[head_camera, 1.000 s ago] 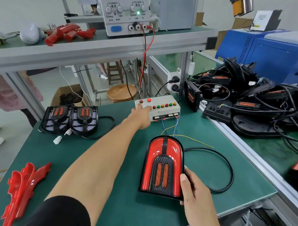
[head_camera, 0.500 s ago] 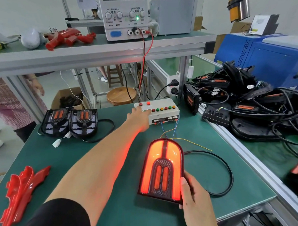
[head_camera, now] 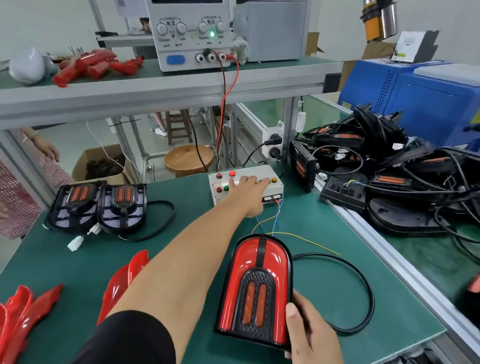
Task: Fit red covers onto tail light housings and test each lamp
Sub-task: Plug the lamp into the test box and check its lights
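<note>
Half a second back the lamp glowed red under our hand; now the covered tail light [head_camera: 254,291] sits dark on the green bench mat [head_camera: 58,261], close to us, and our left hand [head_camera: 249,191] has slid rightward along the test box [head_camera: 245,183]. Our left fingers lie straight across the row of buttons, gripping nothing. Our right hand [head_camera: 309,335] steadies the lamp at its near right corner, thumb curled onto the red cover's edge. We judge we are partway through the button sequence, so each press should be deliberate, one button at a time, eyes on the lens for each response, keeping the lamp still so its thin wires [head_camera: 276,229] to the box do not tug. Two uncovered housings [head_camera: 97,207] wait at the left, loose red covers [head_camera: 19,315] nearer us.
</note>
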The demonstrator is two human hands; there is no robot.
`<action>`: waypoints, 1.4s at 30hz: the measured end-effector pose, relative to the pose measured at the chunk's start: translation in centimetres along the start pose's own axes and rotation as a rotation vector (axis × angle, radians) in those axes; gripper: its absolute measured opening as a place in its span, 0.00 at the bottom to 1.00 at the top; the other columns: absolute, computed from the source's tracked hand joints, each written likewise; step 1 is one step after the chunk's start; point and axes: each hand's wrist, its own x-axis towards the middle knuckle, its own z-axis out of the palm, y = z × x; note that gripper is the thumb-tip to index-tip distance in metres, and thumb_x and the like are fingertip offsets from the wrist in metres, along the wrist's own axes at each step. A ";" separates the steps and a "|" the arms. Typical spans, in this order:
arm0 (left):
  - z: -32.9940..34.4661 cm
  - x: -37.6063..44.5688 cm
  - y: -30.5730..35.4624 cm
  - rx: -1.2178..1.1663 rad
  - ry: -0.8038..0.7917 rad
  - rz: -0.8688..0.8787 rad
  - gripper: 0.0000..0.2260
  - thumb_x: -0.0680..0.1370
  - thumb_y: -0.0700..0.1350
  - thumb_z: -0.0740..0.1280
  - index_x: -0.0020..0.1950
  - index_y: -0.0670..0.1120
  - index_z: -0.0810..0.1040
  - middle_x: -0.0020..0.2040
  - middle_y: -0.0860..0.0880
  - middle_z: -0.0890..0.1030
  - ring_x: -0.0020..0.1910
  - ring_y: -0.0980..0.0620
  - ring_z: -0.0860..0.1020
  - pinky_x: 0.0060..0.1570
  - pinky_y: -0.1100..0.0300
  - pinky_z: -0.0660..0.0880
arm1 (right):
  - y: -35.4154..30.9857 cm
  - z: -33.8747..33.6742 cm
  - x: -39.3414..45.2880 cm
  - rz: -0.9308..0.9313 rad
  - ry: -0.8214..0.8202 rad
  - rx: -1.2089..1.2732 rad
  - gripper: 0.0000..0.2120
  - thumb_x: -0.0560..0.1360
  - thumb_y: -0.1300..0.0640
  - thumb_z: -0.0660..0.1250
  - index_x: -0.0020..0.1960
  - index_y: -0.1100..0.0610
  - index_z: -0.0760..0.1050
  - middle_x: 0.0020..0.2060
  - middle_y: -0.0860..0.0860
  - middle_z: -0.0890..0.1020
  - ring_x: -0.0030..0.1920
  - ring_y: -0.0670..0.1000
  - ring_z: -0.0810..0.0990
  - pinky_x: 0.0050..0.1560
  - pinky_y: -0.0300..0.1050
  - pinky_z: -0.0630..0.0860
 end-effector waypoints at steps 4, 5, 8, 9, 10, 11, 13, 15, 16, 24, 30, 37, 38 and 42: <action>0.0 0.6 0.3 -0.013 0.021 -0.020 0.34 0.78 0.38 0.62 0.83 0.54 0.56 0.77 0.42 0.63 0.76 0.38 0.60 0.76 0.30 0.51 | -0.1 -0.1 0.1 -0.018 -0.005 -0.025 0.14 0.80 0.49 0.64 0.59 0.31 0.75 0.51 0.41 0.85 0.39 0.42 0.85 0.30 0.41 0.81; -0.1 0.8 0.3 0.000 0.027 -0.018 0.34 0.78 0.38 0.62 0.82 0.54 0.58 0.76 0.42 0.64 0.76 0.38 0.61 0.75 0.30 0.52 | -0.2 -0.1 0.2 -0.020 0.000 -0.035 0.15 0.80 0.50 0.64 0.59 0.30 0.75 0.51 0.40 0.85 0.39 0.42 0.85 0.30 0.41 0.81; -0.2 0.9 0.1 0.018 0.007 -0.015 0.34 0.78 0.38 0.62 0.82 0.56 0.57 0.76 0.42 0.65 0.75 0.37 0.62 0.75 0.29 0.52 | -0.1 0.0 0.2 -0.017 0.004 -0.043 0.15 0.80 0.51 0.64 0.58 0.30 0.74 0.52 0.39 0.84 0.43 0.37 0.84 0.32 0.40 0.81; -0.3 0.9 0.0 0.012 -0.001 -0.020 0.34 0.78 0.38 0.61 0.82 0.57 0.57 0.76 0.42 0.65 0.75 0.38 0.62 0.75 0.28 0.51 | -0.1 0.0 0.2 -0.013 0.007 -0.031 0.14 0.80 0.50 0.64 0.58 0.30 0.74 0.53 0.40 0.84 0.43 0.37 0.83 0.31 0.40 0.81; -0.4 0.9 0.0 -0.003 -0.007 -0.022 0.35 0.78 0.38 0.61 0.82 0.57 0.56 0.76 0.42 0.64 0.76 0.38 0.62 0.75 0.28 0.50 | -0.2 0.0 0.1 -0.011 0.009 -0.019 0.13 0.79 0.48 0.64 0.59 0.30 0.75 0.53 0.41 0.84 0.43 0.37 0.84 0.31 0.40 0.81; -0.5 0.9 -0.1 -0.021 -0.011 -0.019 0.35 0.78 0.38 0.62 0.82 0.57 0.56 0.77 0.43 0.64 0.76 0.38 0.61 0.75 0.28 0.49 | -0.3 0.0 0.0 -0.005 0.004 -0.008 0.12 0.78 0.43 0.63 0.59 0.31 0.75 0.53 0.42 0.85 0.43 0.39 0.84 0.31 0.40 0.81; -0.4 0.7 0.0 -0.042 -0.005 -0.015 0.35 0.78 0.38 0.62 0.83 0.55 0.56 0.78 0.42 0.63 0.77 0.38 0.60 0.76 0.29 0.48 | -0.2 0.0 0.0 0.001 0.004 -0.007 0.16 0.73 0.37 0.60 0.60 0.31 0.75 0.53 0.42 0.85 0.43 0.42 0.85 0.31 0.40 0.81; -0.2 0.6 0.1 -0.035 0.014 -0.016 0.35 0.78 0.37 0.62 0.83 0.55 0.56 0.78 0.42 0.63 0.77 0.39 0.59 0.76 0.30 0.49 | -0.2 0.0 0.0 -0.009 0.009 -0.018 0.13 0.77 0.41 0.61 0.61 0.31 0.75 0.53 0.42 0.86 0.42 0.41 0.85 0.32 0.40 0.81; -0.2 0.5 0.1 -0.026 0.020 -0.013 0.35 0.78 0.37 0.62 0.83 0.55 0.56 0.78 0.42 0.63 0.78 0.39 0.58 0.76 0.30 0.49 | -0.1 0.0 0.0 -0.016 0.012 -0.029 0.13 0.79 0.44 0.62 0.60 0.30 0.75 0.52 0.42 0.86 0.41 0.41 0.85 0.33 0.41 0.81; 0.4 0.8 0.0 0.037 0.054 -0.022 0.36 0.77 0.38 0.63 0.83 0.57 0.54 0.78 0.40 0.60 0.80 0.39 0.51 0.77 0.31 0.47 | 0.1 0.0 0.2 -0.006 0.002 -0.031 0.14 0.80 0.48 0.63 0.60 0.30 0.76 0.49 0.43 0.87 0.37 0.43 0.85 0.30 0.40 0.80; -0.5 -1.6 0.0 -0.114 0.180 0.096 0.31 0.79 0.37 0.61 0.82 0.53 0.60 0.81 0.43 0.58 0.81 0.42 0.52 0.79 0.38 0.49 | -0.4 0.0 -0.1 0.008 -0.033 -0.008 0.15 0.80 0.45 0.64 0.59 0.24 0.76 0.52 0.37 0.85 0.51 0.43 0.84 0.46 0.49 0.84; -2.9 -9.1 1.1 -0.409 0.109 0.348 0.12 0.83 0.46 0.65 0.62 0.47 0.84 0.58 0.51 0.85 0.57 0.56 0.80 0.62 0.59 0.73 | -1.5 0.1 -0.3 -0.015 -0.065 0.026 0.19 0.80 0.50 0.67 0.51 0.22 0.77 0.46 0.29 0.84 0.37 0.43 0.83 0.36 0.44 0.83; -3.2 -10.2 1.2 -0.428 0.079 0.368 0.11 0.83 0.46 0.66 0.61 0.48 0.85 0.56 0.52 0.86 0.54 0.58 0.80 0.61 0.62 0.73 | -1.4 0.2 -0.3 -0.021 -0.071 0.031 0.19 0.80 0.50 0.67 0.51 0.21 0.78 0.45 0.30 0.84 0.37 0.41 0.82 0.38 0.43 0.82; -3.4 -13.7 1.8 -0.412 -0.051 0.442 0.09 0.82 0.47 0.67 0.57 0.51 0.86 0.53 0.55 0.86 0.51 0.64 0.79 0.54 0.76 0.69 | -2.0 0.4 -0.6 -0.052 -0.052 0.019 0.13 0.79 0.44 0.66 0.48 0.23 0.79 0.31 0.38 0.82 0.29 0.40 0.77 0.37 0.34 0.74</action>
